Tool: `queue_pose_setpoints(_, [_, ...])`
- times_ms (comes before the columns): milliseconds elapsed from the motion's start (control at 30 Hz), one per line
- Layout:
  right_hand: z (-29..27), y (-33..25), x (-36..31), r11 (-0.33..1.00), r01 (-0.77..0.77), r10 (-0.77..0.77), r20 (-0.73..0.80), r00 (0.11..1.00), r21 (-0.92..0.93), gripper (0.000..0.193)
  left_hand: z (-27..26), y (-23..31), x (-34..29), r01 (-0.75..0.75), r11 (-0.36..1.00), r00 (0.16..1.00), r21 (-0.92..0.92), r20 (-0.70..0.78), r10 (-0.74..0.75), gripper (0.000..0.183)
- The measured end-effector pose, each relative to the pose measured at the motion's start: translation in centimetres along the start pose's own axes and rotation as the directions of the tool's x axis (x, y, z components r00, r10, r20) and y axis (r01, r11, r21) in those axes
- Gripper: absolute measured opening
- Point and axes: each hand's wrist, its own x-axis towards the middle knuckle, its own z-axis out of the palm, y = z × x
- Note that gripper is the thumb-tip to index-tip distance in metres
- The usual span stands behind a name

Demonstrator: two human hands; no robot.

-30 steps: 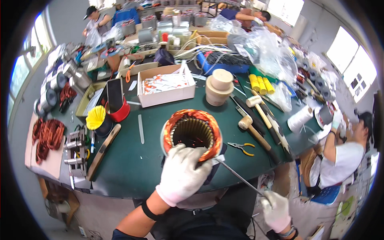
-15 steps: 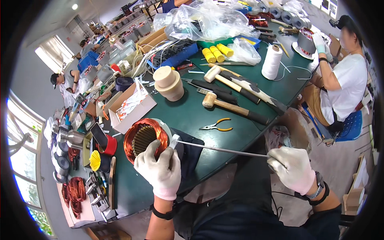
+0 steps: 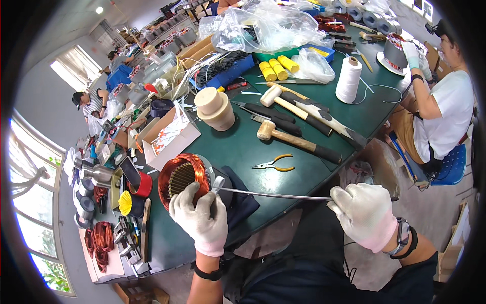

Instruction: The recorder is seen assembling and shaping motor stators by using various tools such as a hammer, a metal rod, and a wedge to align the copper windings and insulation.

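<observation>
A motor stator [image 3: 183, 181] lies on the near part of the green table, its copper windings bulging around a slotted bore. My gloved left hand [image 3: 200, 218] is closed over the near rim of the windings, fingers at the bore and thumb by the outer side. From a small white loop [image 3: 218, 183] beside that thumb, a thin grey-white cord [image 3: 276, 194] runs nearly straight to the right. My gloved right hand [image 3: 363, 215] is closed around the cord's other end, past the table edge. A dark cloth [image 3: 245, 195] lies under and beside the stator.
Pliers [image 3: 273, 162], a wooden mallet [image 3: 288, 137] and a white thread spool [image 3: 348, 81] lie or stand beyond the stator. An open box [image 3: 169, 142] of strips and a cream stacked block [image 3: 214, 109] are behind it. A co-worker [image 3: 440, 101] handles another stator at right.
My right hand has shifted slightly left with the cord, which stays stretched. My left hand remains at the windings. The whole view has moved a little.
</observation>
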Motion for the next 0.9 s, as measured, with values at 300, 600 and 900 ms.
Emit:
queue_pose_setpoints(300, [-1.5,-0.8,1.8,0.988,0.088,-0.081,0.058,0.995,-0.128,0.023,0.1,-0.8,-0.8,0.049,0.997,0.997,-0.059,-0.049,-0.052,0.021])
queue_pose_setpoints(600, [-2.1,-1.9,2.9,0.938,0.166,-0.154,0.062,0.986,-0.305,0.025,-0.3,-1.0,-0.4,0.029,0.998,1.0,-0.063,0.01,-0.029,0.025])
queue_pose_setpoints(900, [-1.6,-2.6,4.4,0.901,0.229,-0.193,0.132,0.972,-0.368,0.02,-0.7,-1.2,-0.1,0.003,0.998,0.999,-0.061,0.044,0.0,0.027])
